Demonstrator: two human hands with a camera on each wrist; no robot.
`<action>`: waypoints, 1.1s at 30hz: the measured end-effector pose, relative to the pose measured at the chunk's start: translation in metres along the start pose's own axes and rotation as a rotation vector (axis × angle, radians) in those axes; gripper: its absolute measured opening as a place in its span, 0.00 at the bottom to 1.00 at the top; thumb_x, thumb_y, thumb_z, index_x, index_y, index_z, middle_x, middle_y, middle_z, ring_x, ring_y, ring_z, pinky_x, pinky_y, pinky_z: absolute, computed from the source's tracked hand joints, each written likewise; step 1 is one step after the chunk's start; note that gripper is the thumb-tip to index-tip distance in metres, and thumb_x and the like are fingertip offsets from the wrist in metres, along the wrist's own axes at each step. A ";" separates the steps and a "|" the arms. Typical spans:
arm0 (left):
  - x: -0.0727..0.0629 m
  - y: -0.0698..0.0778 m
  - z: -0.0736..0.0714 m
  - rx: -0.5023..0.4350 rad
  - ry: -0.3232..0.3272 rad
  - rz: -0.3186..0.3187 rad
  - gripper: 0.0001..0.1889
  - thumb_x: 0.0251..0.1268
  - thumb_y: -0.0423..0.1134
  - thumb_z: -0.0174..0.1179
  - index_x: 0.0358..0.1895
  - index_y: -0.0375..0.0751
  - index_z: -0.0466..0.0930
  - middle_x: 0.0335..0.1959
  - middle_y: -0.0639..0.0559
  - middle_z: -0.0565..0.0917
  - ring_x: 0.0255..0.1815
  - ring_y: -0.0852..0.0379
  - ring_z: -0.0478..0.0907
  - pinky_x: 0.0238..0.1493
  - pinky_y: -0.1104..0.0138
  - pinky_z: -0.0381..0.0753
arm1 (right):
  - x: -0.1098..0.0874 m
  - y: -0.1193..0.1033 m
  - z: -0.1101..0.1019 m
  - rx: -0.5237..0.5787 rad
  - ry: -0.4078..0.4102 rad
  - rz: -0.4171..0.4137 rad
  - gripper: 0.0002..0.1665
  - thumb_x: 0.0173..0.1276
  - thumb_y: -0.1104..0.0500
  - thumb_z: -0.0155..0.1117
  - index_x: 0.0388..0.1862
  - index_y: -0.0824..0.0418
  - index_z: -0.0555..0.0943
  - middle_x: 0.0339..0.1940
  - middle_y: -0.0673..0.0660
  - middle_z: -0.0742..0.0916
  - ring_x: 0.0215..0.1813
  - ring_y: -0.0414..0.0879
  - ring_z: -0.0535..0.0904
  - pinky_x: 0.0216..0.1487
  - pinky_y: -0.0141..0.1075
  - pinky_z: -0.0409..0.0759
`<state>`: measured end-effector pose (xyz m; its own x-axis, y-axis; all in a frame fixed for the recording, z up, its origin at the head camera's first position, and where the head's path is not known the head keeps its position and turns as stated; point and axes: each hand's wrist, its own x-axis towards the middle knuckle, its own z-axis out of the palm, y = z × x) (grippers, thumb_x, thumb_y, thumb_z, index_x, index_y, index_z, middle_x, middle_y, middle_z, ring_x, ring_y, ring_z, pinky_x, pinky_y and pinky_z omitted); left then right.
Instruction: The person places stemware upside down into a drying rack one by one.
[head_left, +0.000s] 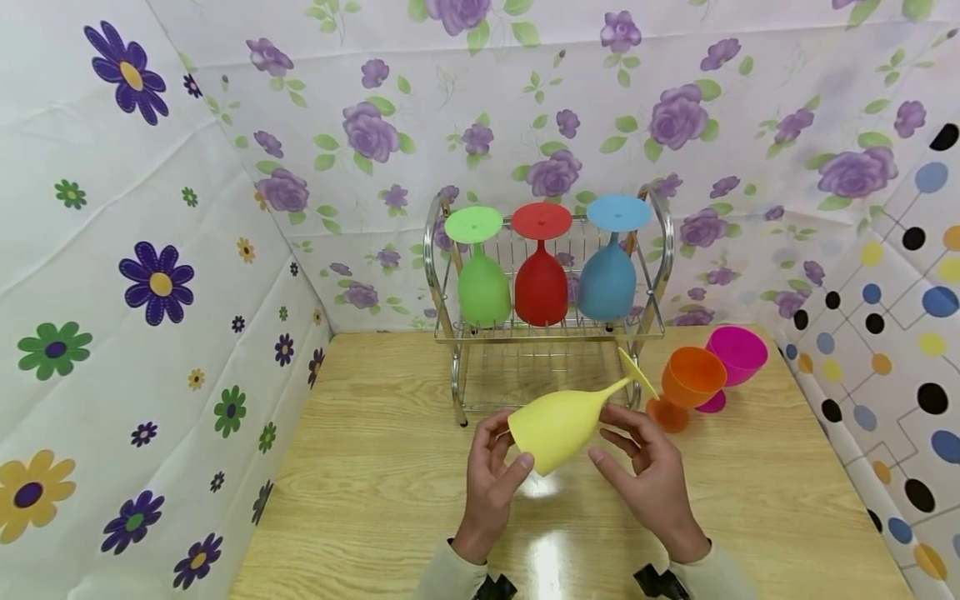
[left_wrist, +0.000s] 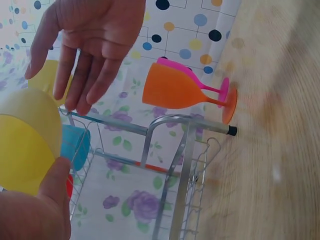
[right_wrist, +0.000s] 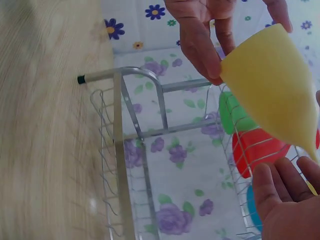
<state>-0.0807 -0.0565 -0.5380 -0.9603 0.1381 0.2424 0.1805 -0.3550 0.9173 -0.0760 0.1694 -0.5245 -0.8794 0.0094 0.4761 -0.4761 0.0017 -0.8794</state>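
Note:
A yellow plastic goblet [head_left: 558, 425] is tilted over the table, its mouth toward the lower left and its foot toward the upper right. At the rim, my left hand [head_left: 491, 483] pinches it between thumb and fingers. My right hand [head_left: 652, 475] is beside the stem with its fingers loosely bent; in the left wrist view this right hand [left_wrist: 97, 40] has its palm open, gripping nothing. Behind them, a green goblet [head_left: 483, 287], a red goblet [head_left: 542, 283] and a blue goblet [head_left: 607, 279] stand upside down on the rack's upper shelf.
The two-tier metal dish rack [head_left: 446, 312] stands at the back of the wooden table [head_left: 375, 483]. Right of it an orange goblet [head_left: 693, 379] and a magenta goblet [head_left: 738, 354] stand upright, close together. Patterned cloth walls [head_left: 555, 100] enclose the back and sides.

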 end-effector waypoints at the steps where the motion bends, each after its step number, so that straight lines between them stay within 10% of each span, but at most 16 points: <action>1: -0.001 0.000 0.001 -0.015 -0.007 0.008 0.33 0.71 0.32 0.60 0.75 0.28 0.58 0.67 0.40 0.69 0.67 0.48 0.75 0.58 0.63 0.89 | 0.000 0.001 0.000 0.035 -0.004 0.027 0.36 0.61 0.84 0.69 0.70 0.75 0.74 0.65 0.56 0.83 0.66 0.43 0.82 0.65 0.38 0.86; 12: -0.005 -0.008 0.005 -0.224 -0.131 0.038 0.28 0.77 0.33 0.53 0.76 0.34 0.57 0.69 0.45 0.71 0.64 0.56 0.78 0.50 0.73 0.86 | 0.004 -0.002 0.006 0.333 -0.161 0.152 0.32 0.70 0.79 0.63 0.73 0.72 0.72 0.63 0.54 0.84 0.62 0.44 0.86 0.62 0.37 0.88; 33: 0.001 -0.004 -0.005 -0.213 -0.225 0.082 0.29 0.79 0.30 0.50 0.78 0.31 0.55 0.71 0.44 0.71 0.68 0.56 0.77 0.59 0.68 0.88 | 0.005 -0.011 0.006 0.392 -0.160 0.133 0.35 0.65 0.82 0.65 0.72 0.71 0.72 0.64 0.52 0.84 0.63 0.43 0.84 0.64 0.40 0.87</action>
<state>-0.0829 -0.0593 -0.5427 -0.8691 0.2935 0.3981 0.1839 -0.5555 0.8109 -0.0753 0.1631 -0.5118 -0.9091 -0.1707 0.3801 -0.2986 -0.3691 -0.8801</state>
